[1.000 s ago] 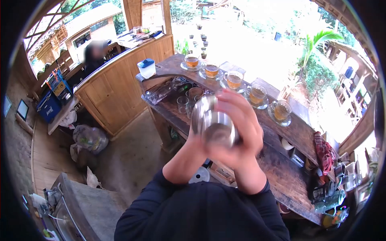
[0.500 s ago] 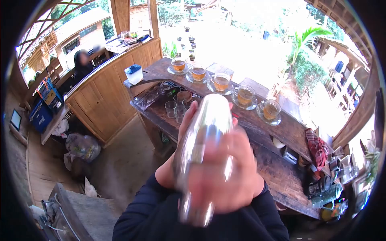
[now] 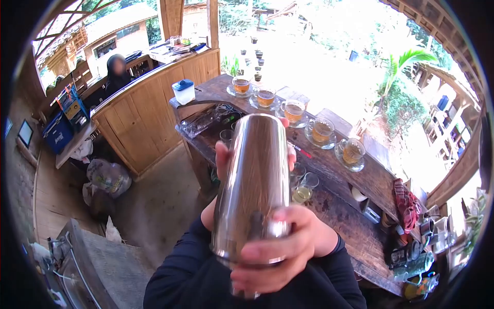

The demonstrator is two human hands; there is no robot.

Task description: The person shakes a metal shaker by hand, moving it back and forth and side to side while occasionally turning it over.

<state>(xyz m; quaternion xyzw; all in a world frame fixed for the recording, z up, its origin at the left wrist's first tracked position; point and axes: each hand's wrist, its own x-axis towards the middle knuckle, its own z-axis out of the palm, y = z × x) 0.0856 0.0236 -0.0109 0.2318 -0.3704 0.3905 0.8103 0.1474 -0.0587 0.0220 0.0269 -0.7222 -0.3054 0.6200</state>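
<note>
A shiny metal cocktail shaker (image 3: 256, 180) fills the middle of the head view, its far end pointing away from me. My left hand (image 3: 222, 160) grips it from behind near that far end, with fingers showing at both sides. Around the near end, the fingers of my right hand (image 3: 285, 247) are wrapped. Beyond the shaker, a small glass (image 3: 302, 194) with pale yellow liquid stands on the lower wooden counter (image 3: 342, 216). Several glass cups of amber drink, such as the rightmost cup (image 3: 353, 151), rest on saucers along the raised shelf.
At the shelf's left end stands a blue-lidded container (image 3: 184, 92). A red checked cloth (image 3: 405, 205) hangs at the right, near glassware and jars. A person in dark clothing (image 3: 118, 77) is behind the wooden partition (image 3: 154, 113). A plastic bag (image 3: 109, 177) lies on the floor.
The shaker and both hands were blurred by motion and now show sharply. Its near end has swung higher, and the shaker looks wider. My view has shifted slightly left.
</note>
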